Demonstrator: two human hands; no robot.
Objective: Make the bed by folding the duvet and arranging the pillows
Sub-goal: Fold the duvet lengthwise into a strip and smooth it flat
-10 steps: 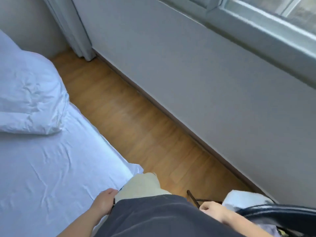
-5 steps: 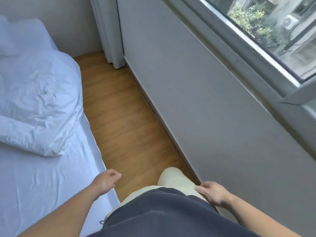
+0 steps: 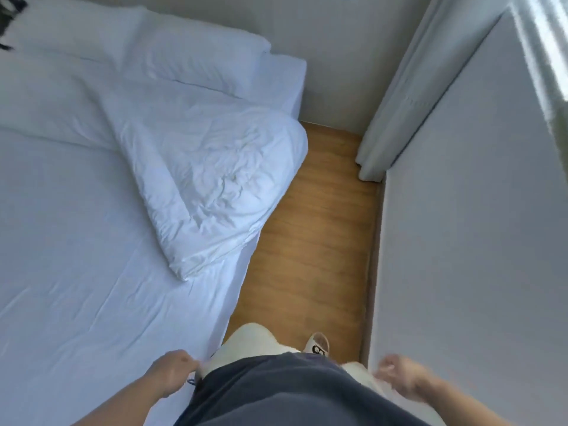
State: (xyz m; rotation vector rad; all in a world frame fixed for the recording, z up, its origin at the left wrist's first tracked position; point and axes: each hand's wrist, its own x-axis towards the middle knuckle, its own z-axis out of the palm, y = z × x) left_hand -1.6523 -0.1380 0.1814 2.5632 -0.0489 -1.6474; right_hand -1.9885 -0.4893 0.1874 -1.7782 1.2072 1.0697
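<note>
Wooden floor (image 3: 310, 241) running between bed (image 3: 76, 272) and grey wall (image 3: 476, 241), curtain (image 3: 399, 103) in the far corner; view swung away from the window since a second ago and turned onto the mattress; duvet (image 3: 209, 179) now fully in sight, lying as a crumpled, part-folded bundle well ahead of the left fingers (image 3: 187, 362), one side overhanging the bed edge toward the floor; pillows (image 3: 196, 53) farther still beyond it, against the head wall; left hand (image 3: 172, 373) lowered to the hip, just beside the mattress edge, fingers loosely curled and gripping nothing; right hand (image 3: 399, 379) smeared by motion, spread or curl of its fingers impossible to tell. Judged: approach along the bedside under way, neither duvet nor pillows touched; next, a forward reach for the overhanging duvet edge.
</note>
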